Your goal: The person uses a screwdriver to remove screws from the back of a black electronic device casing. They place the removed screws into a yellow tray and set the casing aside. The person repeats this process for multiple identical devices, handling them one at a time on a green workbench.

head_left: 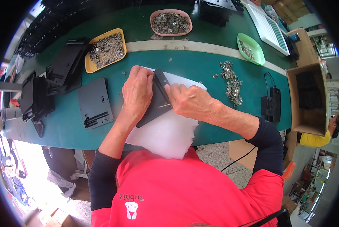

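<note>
**benchguy:** ok so what's going on at the green table (pixel 199 125)? Start nearest the person.

**partswatcher:** Nearest the table's front edge is a white foam sheet (pixel 169 132), hanging a bit over that edge. On it lies a dark flat plastic panel (pixel 156 100), tilted, long side running away from the person. Left hand (pixel 137 90) lies flat on the panel's left side, fingers close together and curled over its far edge, pinning it down. Right hand (pixel 188 100) is at the panel's right edge, fingers bunched narrow around a thin tool (pixel 164 106) whose tip touches the panel.

**benchguy:** and around the panel?

**partswatcher:** Left of it, flat on the table, another grey panel (pixel 95 103) with slots in it. Further left, a stack of black plastic parts (pixel 35 96). Right of the panel, a loose heap of small metal bits (pixel 232 83), and past that a small black box with a cable (pixel 271 104). A cardboard box (pixel 307 98) sits at the table's right end.

**benchguy:** far side?

**partswatcher:** Beyond the panel, a yellow tray (pixel 105 49) of metal bits, then a pink tray (pixel 171 22) of the same at the back, a green tray (pixel 250 47) off to the right, and a white gridded tray (pixel 268 28) past that.
</note>
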Motion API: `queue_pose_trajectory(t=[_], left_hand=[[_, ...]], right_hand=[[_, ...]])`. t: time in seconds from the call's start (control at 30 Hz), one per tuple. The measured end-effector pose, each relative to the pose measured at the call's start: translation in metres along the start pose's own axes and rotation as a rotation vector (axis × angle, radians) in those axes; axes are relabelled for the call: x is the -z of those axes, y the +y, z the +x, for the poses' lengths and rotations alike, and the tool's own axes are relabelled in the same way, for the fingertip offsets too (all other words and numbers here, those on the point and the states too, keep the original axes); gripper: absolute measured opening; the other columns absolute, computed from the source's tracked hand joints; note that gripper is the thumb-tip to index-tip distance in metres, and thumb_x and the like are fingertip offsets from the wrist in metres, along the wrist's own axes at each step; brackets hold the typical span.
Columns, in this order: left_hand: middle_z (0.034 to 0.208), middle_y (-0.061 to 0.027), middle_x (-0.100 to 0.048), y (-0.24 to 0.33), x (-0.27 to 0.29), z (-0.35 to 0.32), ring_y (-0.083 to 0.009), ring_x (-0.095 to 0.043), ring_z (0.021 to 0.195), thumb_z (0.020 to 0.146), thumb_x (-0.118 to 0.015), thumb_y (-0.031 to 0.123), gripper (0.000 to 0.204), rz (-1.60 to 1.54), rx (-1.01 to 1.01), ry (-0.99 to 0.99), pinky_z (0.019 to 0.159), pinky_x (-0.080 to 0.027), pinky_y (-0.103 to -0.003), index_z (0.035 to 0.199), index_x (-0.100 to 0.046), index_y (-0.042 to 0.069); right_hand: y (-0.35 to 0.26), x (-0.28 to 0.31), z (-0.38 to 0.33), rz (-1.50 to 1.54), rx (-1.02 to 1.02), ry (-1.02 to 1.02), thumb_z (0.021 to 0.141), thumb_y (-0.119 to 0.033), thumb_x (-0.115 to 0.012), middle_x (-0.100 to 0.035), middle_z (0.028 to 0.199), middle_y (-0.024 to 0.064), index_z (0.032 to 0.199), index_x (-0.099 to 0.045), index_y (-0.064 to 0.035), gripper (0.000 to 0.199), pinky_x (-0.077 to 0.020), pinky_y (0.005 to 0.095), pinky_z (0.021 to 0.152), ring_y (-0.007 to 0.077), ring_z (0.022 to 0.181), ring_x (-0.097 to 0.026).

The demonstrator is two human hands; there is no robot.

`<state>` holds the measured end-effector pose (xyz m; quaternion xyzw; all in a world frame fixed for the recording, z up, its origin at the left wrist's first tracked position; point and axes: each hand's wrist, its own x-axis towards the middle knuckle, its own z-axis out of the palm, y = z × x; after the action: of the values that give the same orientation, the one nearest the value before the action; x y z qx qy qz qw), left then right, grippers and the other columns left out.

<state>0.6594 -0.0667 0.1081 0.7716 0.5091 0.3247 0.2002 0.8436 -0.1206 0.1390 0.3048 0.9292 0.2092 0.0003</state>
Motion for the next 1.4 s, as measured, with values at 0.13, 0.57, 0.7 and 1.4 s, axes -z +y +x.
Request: queue_pose_trajectory(t=[0.13,0.57,0.7,1.4], left_hand=[[0.099,-0.0139,-0.058,0.004,0.0,0.003,-0.0349,-0.063,0.082,0.088,-0.057,0.006,0.009,0.141,-0.036,-0.047,0.07,-0.051,-0.043,0.092,-0.062,0.0],[0.093,-0.0167,-0.059,0.034,-0.007,0.015,-0.035,-0.063,0.079,0.083,-0.06,0.006,0.008,0.503,0.012,-0.191,0.067,-0.051,-0.043,0.087,-0.061,-0.001],[0.089,-0.0179,-0.059,0.016,-0.004,0.011,-0.0366,-0.062,0.078,0.08,-0.06,0.003,0.009,0.267,-0.016,-0.086,0.068,-0.052,-0.043,0.085,-0.06,-0.004],[0.128,-0.0124,-0.055,-0.015,0.001,-0.02,-0.0289,-0.056,0.108,0.082,-0.067,0.015,0.034,0.365,-0.454,-0.047,0.09,-0.046,-0.04,0.113,-0.063,-0.001]], right_hand=[[0.001,-0.002,-0.001,-0.008,-0.006,0.06,0.081,-0.005,-0.062,-0.057,0.064,0.0054,0.087,-0.067,0.0099,0.017,-0.0447,0.0249,0.051,0.0156,0.063,-0.056],[-0.003,-0.013,-0.007,-0.016,-0.056,0.061,0.071,-0.01,-0.062,-0.05,0.071,0.0041,0.11,-0.062,0.0108,0.044,-0.0418,0.0205,0.048,0.0116,0.061,-0.053],[-0.002,-0.014,-0.009,0.02,-0.071,0.106,0.071,-0.01,-0.062,-0.05,0.07,0.0037,0.11,-0.062,0.0096,0.044,-0.0409,0.0209,0.047,0.0118,0.061,-0.052],[-0.018,0.012,-0.003,0.057,-0.15,-0.2,0.077,-0.01,-0.062,-0.057,0.087,0.012,0.122,-0.056,0.0115,0.05,-0.05,0.0255,0.055,0.0183,0.072,-0.059]])
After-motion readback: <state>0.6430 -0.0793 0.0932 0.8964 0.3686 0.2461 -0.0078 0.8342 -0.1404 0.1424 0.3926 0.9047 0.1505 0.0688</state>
